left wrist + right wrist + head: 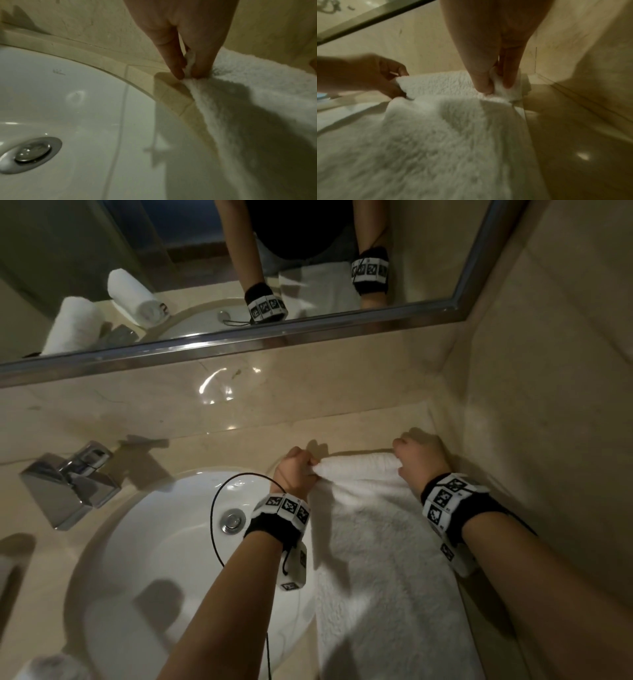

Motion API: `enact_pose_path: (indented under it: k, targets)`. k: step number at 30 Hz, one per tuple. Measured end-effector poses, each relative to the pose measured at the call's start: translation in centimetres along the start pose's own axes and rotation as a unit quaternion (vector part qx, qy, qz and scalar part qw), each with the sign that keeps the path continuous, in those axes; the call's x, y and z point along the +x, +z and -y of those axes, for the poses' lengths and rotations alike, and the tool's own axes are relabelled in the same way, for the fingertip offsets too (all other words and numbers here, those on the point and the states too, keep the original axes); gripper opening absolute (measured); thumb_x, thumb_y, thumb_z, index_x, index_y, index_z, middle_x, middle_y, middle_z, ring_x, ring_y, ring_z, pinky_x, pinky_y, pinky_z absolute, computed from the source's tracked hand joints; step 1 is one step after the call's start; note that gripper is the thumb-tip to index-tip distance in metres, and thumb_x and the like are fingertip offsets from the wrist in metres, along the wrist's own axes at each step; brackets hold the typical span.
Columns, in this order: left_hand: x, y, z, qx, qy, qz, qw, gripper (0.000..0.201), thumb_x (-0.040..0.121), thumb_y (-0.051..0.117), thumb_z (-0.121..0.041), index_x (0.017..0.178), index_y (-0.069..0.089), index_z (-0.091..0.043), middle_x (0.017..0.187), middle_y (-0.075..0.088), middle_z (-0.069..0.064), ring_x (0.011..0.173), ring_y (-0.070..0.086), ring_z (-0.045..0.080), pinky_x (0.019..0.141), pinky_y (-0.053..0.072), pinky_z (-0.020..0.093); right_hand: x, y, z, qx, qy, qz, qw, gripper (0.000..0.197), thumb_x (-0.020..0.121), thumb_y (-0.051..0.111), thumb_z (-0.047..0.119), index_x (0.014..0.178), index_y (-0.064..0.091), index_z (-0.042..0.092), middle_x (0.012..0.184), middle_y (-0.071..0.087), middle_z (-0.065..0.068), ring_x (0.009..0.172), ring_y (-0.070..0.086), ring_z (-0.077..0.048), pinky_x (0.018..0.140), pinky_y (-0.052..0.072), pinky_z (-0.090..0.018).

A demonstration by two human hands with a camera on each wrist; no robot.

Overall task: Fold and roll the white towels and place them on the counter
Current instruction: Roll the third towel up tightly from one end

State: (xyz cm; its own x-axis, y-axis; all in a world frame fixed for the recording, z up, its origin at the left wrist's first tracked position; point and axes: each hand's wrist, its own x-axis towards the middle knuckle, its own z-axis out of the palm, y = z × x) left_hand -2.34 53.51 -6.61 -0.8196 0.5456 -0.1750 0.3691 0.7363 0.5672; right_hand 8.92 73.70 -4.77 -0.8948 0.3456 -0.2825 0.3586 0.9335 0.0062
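The folded white terry-cloth towel (380,549) lies lengthwise on the beige polished stone counter (239,446), in the corner just beside the white oval ceramic sink basin (164,542). Your left hand (296,470) pinches the far left corner between thumb and fingers (173,65); your right hand (419,455) pinches the far right corner, where the first turn of the roll appears to be starting.

Probable faults:
- Uneven turning by either hand would likely produce a cone-shaped roll.
- The towel's left edge (197,97) runs along the basin rim; sideways drift could drop it into the basin.
- A loose first turn may let the roll unwind once set down.
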Motion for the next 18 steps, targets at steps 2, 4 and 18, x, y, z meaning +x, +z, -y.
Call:
enact_pose_path:
  k: [2, 4, 18]
  targets:
    - [-0.7, 0.2, 0.1, 0.004, 0.011, -0.002, 1.000, 0.024, 0.077, 0.064, -0.003, 0.100, 0.067, 0.001, 0.104, 0.059, 0.017, 0.092, 0.060, 0.032, 0.077, 0.042, 0.029, -0.5, -0.1, 0.7, -0.010, -0.003, 0.012, 1.000, 0.033, 0.086, 0.048, -0.001, 0.118, 0.053, 0.007, 0.125, 0.050, -0.012, 0.101, 0.059, -0.030, 0.084, 0.049, -0.036]
    - [-1.2, 0.4, 0.2, 0.021, 0.032, 0.011, 0.999, 0.024, 0.081, 0.064, -0.007, 0.102, 0.066, 0.002, 0.108, 0.059, 0.018, 0.096, 0.059, 0.031, 0.081, 0.043, 0.030, -1.1, -0.1, 1.3, -0.026, -0.005, 0.034, 0.999, 0.037, 0.091, 0.039, -0.004, 0.125, 0.047, 0.006, 0.130, 0.044, -0.014, 0.104, 0.059, -0.031, 0.085, 0.046, -0.037]
    - [-4.7, -0.4, 0.4, 0.105, 0.006, 0.031, 0.994, 0.028, 0.095, 0.047, -0.038, 0.117, 0.063, -0.032, 0.123, 0.063, -0.002, 0.108, 0.060, 0.018, 0.089, 0.045, 0.026, -3.6, 1.1, 0.8, 0.039, 0.003, -0.016, 0.999, 0.020, 0.067, 0.049, -0.015, 0.071, 0.064, -0.002, 0.077, 0.063, -0.022, 0.073, 0.063, -0.035, 0.068, 0.052, -0.039]
